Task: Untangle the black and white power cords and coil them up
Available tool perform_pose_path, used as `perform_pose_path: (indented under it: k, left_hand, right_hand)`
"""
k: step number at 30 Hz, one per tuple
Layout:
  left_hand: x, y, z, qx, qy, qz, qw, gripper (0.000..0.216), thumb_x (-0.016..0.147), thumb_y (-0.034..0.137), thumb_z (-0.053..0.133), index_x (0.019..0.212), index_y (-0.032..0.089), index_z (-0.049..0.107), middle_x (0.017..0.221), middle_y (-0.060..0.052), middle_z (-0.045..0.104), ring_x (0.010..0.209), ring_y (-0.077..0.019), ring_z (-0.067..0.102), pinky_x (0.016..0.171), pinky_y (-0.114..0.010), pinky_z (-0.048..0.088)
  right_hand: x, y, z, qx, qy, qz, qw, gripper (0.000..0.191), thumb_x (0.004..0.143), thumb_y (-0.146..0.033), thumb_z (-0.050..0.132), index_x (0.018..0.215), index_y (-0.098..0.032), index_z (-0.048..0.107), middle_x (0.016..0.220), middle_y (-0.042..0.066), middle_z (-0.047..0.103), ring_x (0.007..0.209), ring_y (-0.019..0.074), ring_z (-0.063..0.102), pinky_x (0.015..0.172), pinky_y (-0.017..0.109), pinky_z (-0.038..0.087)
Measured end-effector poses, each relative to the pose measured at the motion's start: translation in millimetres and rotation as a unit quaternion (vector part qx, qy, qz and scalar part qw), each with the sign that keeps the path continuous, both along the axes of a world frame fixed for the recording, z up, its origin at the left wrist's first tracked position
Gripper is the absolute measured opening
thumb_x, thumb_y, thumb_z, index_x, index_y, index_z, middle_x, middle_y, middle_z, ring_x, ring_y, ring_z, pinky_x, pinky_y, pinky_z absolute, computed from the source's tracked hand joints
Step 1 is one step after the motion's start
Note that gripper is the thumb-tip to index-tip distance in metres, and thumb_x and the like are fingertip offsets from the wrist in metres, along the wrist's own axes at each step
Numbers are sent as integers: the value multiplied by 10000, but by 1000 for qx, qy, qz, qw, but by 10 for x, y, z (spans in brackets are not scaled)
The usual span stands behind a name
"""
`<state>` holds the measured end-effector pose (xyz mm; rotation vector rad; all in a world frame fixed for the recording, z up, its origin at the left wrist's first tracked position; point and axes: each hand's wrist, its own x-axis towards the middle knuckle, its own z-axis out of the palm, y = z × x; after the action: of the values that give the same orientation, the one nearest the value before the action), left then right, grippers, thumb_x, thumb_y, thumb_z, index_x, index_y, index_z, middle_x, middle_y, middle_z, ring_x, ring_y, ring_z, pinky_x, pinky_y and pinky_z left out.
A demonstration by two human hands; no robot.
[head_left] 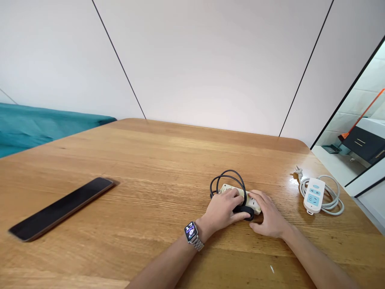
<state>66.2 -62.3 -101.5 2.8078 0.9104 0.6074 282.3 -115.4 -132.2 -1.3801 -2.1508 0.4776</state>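
Note:
A cream power strip (pixel 252 203) with a black cord (pixel 228 179) looped over it lies on the wooden table (pixel 150 160). My left hand (pixel 224 209), with a watch on its wrist, is closed over the strip and its black plug (pixel 246 211). My right hand (pixel 269 218) rests against the strip's right end, fingers curled around it.
A white power strip with blue sockets (pixel 314 195) and its coiled white cord lies to the right. A dark phone (pixel 61 207) lies flat at the left. A teal cover (pixel 36 124) is beyond the table's left edge. The table's right edge is close.

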Motion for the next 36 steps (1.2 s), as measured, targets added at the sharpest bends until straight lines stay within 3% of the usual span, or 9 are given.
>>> perform_pose_path:
  k: [5,8,11,14,17,21,27,33,36]
  left_hand:
    - [7,9,-20,50,-43,-3,998,448,826,640,602,896,204,682,923,-60,649,847,-209,553,758,-340,408]
    - [-31,34,20,95,-88,26,991,577,721,736,641,951,209,693,1015,-83,671,944,-250,566,896,-424,390]
    - [-92,83,53,118,-104,59,986,796,626,816,642,1142,210,664,1263,-137,619,1165,-322,519,1033,-487,330]
    - [-127,135,31,103,-72,90,988,784,767,718,598,1374,227,534,1507,-144,429,1370,-346,373,1108,-509,278]
    - [-132,170,-12,60,-36,115,991,693,860,588,567,1457,256,448,1563,-116,358,1442,-342,286,1153,-547,219]
    - [-178,220,6,-34,6,71,997,761,835,633,583,1474,252,425,1533,-126,412,1431,-315,330,1143,-501,285]
    - [-266,255,105,-99,79,11,992,1024,600,625,797,1477,258,418,1549,-169,369,1392,-385,384,1116,-536,320]
    - [-161,204,150,-65,48,55,995,640,716,339,725,1335,277,572,1439,-92,536,1234,-312,572,1011,-428,455]
    - [-149,200,176,-70,53,57,995,539,747,323,684,1281,297,617,1371,-59,603,1163,-288,623,931,-375,496]
  right_hand:
    - [1,16,-10,-17,17,-10,1000,749,685,-495,785,1342,-224,548,1434,146,477,1316,332,448,1104,520,352]
    - [15,32,-50,-12,28,-10,1000,657,694,-474,789,1283,-240,614,1479,135,448,1354,335,422,1119,525,338]
    - [30,31,-68,-13,36,-12,999,623,685,-414,801,1260,-236,642,1506,139,424,1378,343,400,1124,534,329]
    - [28,20,-35,-21,36,-11,999,610,697,-363,787,1278,-251,639,1507,132,426,1378,339,402,1124,544,324]
    - [13,11,15,-30,31,-8,999,620,692,-329,781,1289,-255,630,1508,129,425,1374,338,404,1125,550,316]
    - [1,2,43,-22,45,-9,999,632,672,-301,776,1280,-262,607,1470,125,464,1351,330,429,1113,545,328]
    - [14,-6,32,-19,116,-21,993,603,660,-295,764,1227,-230,569,1402,133,525,1326,315,459,1112,520,338]
    - [-7,16,37,-19,204,-15,979,471,719,-320,704,1159,-226,566,1303,120,571,1234,278,535,1069,459,394]
    - [-15,24,22,-12,226,-8,974,484,745,-396,697,1177,-225,558,1323,124,546,1253,283,517,1078,456,383]
